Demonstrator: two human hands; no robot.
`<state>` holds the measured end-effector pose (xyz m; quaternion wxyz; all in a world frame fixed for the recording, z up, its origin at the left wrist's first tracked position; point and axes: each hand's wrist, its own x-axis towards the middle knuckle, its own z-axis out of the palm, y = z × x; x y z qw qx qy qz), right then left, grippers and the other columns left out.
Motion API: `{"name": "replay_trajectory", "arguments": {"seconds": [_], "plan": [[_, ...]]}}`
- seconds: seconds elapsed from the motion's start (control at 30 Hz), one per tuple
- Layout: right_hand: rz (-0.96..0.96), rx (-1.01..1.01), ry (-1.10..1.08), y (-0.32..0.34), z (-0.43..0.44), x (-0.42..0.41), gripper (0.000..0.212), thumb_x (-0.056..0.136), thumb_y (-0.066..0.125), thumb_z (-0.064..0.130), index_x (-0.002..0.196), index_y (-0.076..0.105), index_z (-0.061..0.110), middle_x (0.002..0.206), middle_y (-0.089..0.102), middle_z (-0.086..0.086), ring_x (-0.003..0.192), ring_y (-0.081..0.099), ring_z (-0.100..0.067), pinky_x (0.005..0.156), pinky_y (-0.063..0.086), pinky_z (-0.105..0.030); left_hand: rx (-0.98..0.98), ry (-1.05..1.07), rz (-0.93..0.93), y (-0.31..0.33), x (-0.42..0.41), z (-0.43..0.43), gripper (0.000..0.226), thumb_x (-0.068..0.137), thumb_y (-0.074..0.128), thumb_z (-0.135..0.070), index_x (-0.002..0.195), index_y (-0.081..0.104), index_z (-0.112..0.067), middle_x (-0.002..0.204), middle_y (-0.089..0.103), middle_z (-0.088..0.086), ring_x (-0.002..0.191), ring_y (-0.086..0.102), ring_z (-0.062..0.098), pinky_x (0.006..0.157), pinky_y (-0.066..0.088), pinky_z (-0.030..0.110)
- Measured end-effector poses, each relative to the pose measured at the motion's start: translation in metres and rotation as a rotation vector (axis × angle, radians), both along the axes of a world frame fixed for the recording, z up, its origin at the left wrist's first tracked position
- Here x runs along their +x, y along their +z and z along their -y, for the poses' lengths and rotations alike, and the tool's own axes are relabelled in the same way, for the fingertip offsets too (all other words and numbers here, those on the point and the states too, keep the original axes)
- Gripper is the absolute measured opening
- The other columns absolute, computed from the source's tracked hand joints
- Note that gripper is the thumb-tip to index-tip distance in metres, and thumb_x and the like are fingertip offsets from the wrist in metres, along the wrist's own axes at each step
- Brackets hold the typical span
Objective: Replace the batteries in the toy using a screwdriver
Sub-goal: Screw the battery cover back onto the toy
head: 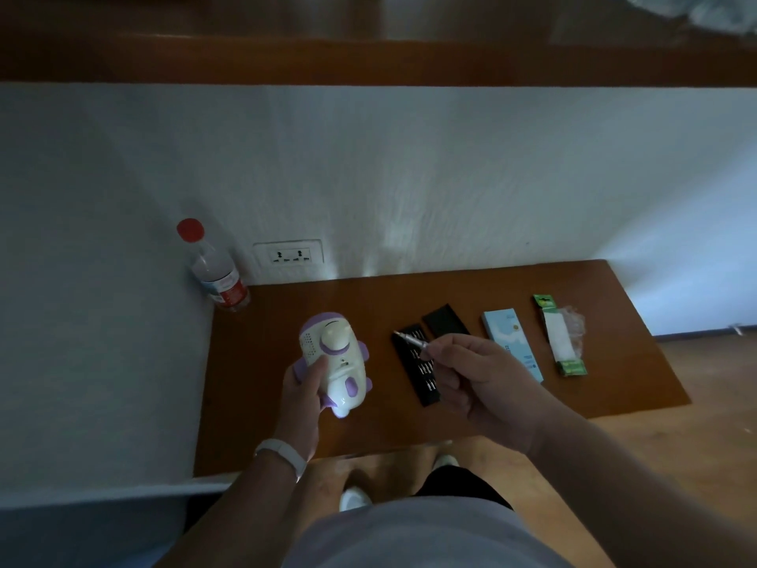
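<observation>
Above table [286,305] | right hand [483,379] pinches screwdriver [411,341] | tip points left toward toy [336,358]

White-and-purple toy [334,362] held upright above table [286,305], left side; slim silver screwdriver [411,340] raised, tip pointing left; green-ended battery pack [559,336] flat, far right.

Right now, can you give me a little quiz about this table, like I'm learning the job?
1. True or false: the left hand holds the screwdriver.
2. The bottle has a cap that is: A red, B green, C blue.
3. Which lies farther right on the table: the blue box or the green battery pack?
Key: 1 false, the right hand holds it; the left hand holds the toy. 2 A. 3 the green battery pack.
</observation>
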<state>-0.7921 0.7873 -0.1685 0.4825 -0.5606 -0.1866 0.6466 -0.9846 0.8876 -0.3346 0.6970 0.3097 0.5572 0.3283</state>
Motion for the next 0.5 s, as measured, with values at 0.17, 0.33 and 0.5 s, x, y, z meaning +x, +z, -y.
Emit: {"name": "replay_trajectory", "arguments": {"seconds": [0.17, 0.33, 0.5], "plan": [[0.012, 0.008, -0.021, -0.003, 0.002, -0.002, 0.017, 0.098, 0.051, 0.014, 0.088, 0.063, 0.007, 0.059, 0.040, -0.003, 0.050, 0.031, -0.014, 0.046, 0.026, -0.023, 0.042, -0.042, -0.017, 0.004, -0.004, -0.001, 0.061, 0.079, 0.070, -0.049, 0.133, 0.051, -0.026, 0.125, 0.066, 0.006, 0.111, 0.067, 0.026, 0.092, 0.056, 0.045], [0.031, 0.016, -0.007, -0.005, -0.001, -0.004, 0.019, 0.100, 0.049, 0.017, 0.090, 0.063, 0.007, 0.060, 0.041, -0.003, 0.052, 0.032, -0.015, 0.049, 0.027, -0.025, 0.074, -0.023, -0.042, 0.005, -0.005, 0.002, 0.046, 0.091, 0.068, -0.037, 0.133, 0.051, -0.026, 0.124, 0.067, 0.004, 0.110, 0.067, 0.025, 0.088, 0.058, 0.041], [0.042, 0.025, 0.011, -0.010, -0.001, -0.008, 0.019, 0.099, 0.050, 0.018, 0.091, 0.063, 0.006, 0.061, 0.041, -0.004, 0.054, 0.031, -0.017, 0.053, 0.024, -0.029, 0.137, 0.047, -0.126, 0.017, -0.006, 0.003, 0.030, 0.092, 0.069, -0.026, 0.118, 0.055, -0.025, 0.113, 0.068, 0.002, 0.099, 0.068, 0.022, 0.073, 0.059, 0.031]]}}
